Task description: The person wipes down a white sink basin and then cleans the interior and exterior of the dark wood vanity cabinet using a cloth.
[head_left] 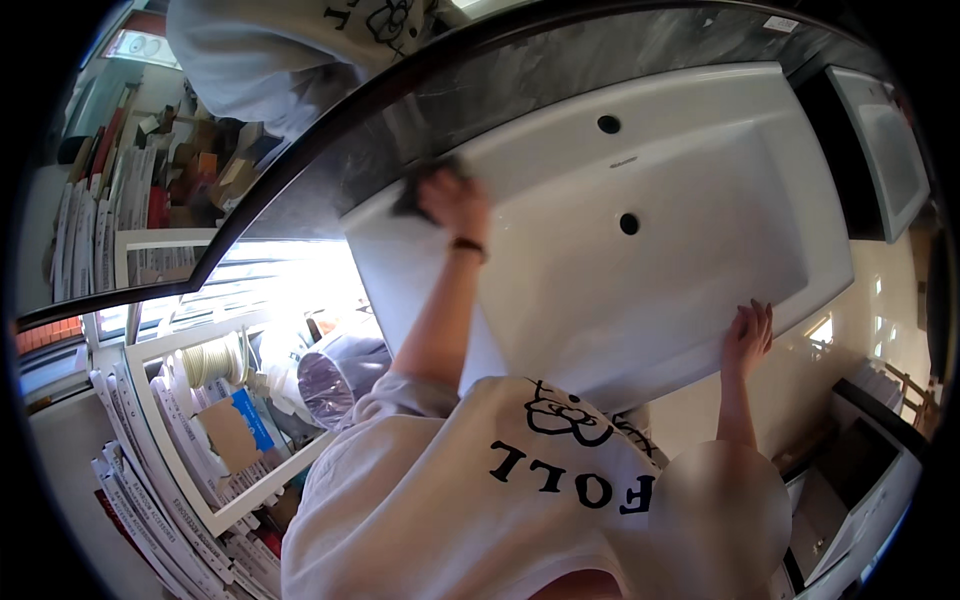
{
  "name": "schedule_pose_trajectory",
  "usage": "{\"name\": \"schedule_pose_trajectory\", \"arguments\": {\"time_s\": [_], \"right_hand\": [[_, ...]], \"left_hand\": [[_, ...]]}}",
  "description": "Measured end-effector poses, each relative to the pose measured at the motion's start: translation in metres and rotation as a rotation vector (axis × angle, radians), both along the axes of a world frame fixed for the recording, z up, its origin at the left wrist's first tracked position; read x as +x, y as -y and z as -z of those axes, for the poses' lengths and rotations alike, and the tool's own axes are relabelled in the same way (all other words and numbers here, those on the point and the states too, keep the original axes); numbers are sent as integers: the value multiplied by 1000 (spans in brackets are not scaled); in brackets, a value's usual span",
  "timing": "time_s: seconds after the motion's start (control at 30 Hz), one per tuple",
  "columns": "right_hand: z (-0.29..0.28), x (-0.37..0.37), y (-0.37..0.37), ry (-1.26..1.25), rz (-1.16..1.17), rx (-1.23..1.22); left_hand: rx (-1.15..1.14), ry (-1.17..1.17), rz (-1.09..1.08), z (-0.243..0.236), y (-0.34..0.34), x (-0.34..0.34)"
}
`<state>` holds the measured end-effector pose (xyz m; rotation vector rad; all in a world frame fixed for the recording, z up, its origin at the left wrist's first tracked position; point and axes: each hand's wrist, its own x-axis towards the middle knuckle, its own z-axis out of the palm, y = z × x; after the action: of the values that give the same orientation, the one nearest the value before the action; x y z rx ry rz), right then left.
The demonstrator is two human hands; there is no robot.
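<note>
A wide white rectangular sink (610, 300) lies in front of me, with a dark round tap hole near its far rim and a dark drain hole in its basin. At its far left corner my left hand (457, 207) is closed on a dark cloth (412, 192). Motion smears both the cloth and the fingers, and the cloth's edges are hard to make out. My right hand (748, 340) rests on the near right rim, holding nothing, its fingers stretched out over the white edge.
A dark-framed mirror (330, 135) runs along the far left. A grey marbled panel (540, 85) stands behind the sink. To my left are a white frame (160, 440), a wire spool (210, 362) and several flat cartons (165, 500). Another white basin (880, 140) is at far right.
</note>
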<state>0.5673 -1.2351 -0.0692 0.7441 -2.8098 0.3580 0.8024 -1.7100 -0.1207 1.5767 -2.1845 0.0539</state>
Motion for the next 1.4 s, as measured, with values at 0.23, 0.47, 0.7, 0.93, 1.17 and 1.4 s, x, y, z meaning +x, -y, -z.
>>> {"name": "schedule_pose_trajectory", "arguments": {"time_s": [0.23, 0.47, 0.7, 0.93, 1.17, 1.4], "right_hand": [[2, 0, -5, -32, -17, 8], [10, -4, -9, -25, -38, -30], [20, -10, -9, -58, -15, -28], [27, -15, -8, -56, 18, 58], [22, -15, -9, 25, -14, 430], [26, -23, -3, -38, -68, 346]], "left_hand": [[23, -184, 779, -37, -80, -179], [139, -96, 912, -48, -44, -76], [257, -224, 374, -51, -38, 139], [308, -162, 327, -60, -143, 221], [394, -17, 744, -82, -262, 241], [222, -87, 607, -57, -151, 194]]}}
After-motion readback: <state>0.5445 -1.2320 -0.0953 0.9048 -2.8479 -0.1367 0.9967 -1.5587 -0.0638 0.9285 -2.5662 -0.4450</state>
